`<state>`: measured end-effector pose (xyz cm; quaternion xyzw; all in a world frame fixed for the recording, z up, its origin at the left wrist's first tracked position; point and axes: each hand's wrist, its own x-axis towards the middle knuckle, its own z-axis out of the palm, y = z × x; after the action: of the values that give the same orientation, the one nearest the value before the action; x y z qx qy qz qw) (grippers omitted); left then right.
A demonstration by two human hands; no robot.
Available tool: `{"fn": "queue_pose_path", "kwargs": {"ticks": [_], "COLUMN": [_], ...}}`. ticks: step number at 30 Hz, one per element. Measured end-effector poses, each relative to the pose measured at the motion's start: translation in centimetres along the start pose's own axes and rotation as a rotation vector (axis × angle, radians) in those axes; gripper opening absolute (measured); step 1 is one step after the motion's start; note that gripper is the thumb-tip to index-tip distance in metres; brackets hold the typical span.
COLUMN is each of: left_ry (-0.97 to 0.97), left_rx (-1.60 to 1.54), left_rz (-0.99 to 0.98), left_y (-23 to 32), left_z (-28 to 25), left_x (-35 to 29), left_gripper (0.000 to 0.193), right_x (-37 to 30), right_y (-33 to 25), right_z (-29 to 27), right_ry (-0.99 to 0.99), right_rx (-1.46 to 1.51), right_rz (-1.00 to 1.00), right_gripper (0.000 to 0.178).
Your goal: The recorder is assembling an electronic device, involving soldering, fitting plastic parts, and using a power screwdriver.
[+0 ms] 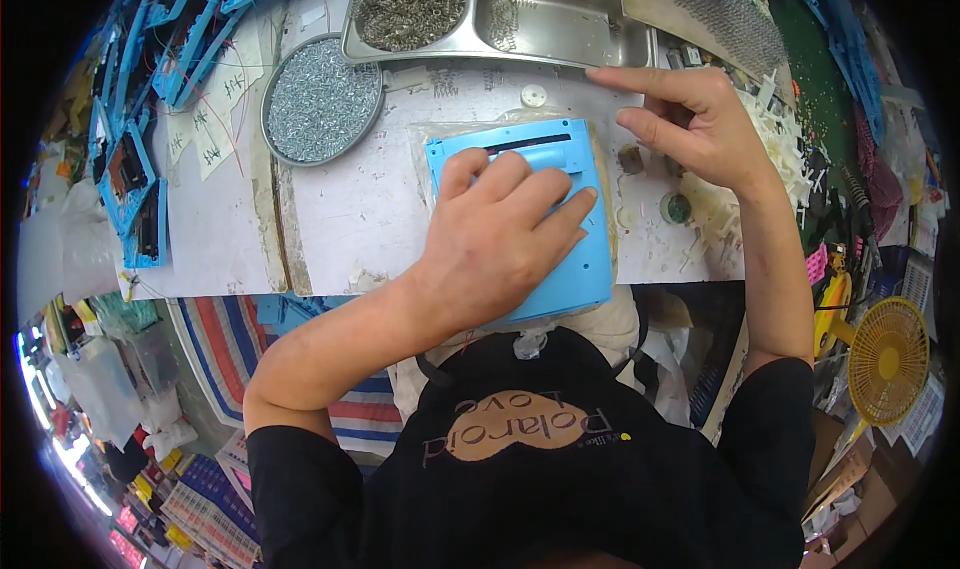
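A light blue plastic housing [575, 279] lies on the table in front of me, with a dark slot across its far end. Over its middle rests my left hand [490, 234], its bent fingers closed on the top; whatever is under the palm is hidden. Just beyond the housing's far right corner hovers my right hand [705, 124]. Its index finger points left toward the front edge of the steel tray [575, 34], thumb apart, other fingers curled. Nothing shows between that finger and thumb. Small metal springs [410, 9] fill the tray's left compartment.
A round dish of small silvery screws [325, 99] stands left of the housing. White plastic parts [775, 159] are heaped at right. More blue housings [150, 209] with red wires pile up at far left. A yellow fan [888, 359] is at the right.
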<state>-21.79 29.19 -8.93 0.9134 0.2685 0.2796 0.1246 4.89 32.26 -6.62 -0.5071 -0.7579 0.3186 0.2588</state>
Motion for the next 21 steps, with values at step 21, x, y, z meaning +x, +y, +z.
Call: {"fn": "queue_pose_path", "kwargs": {"ticks": [21], "left_ry": [0.207], "left_rx": [0.251], "left_rz": [-0.487], "left_y": [-16.1], "left_z": [-6.4], "left_x": [-6.3], "left_gripper": [0.011], "right_x": [-4.7], "right_y": [-3.3], "right_z": [4.9], "right_ry": [-0.052], "right_rx": [0.229], "right_rz": [0.103], "right_gripper": [0.011]}}
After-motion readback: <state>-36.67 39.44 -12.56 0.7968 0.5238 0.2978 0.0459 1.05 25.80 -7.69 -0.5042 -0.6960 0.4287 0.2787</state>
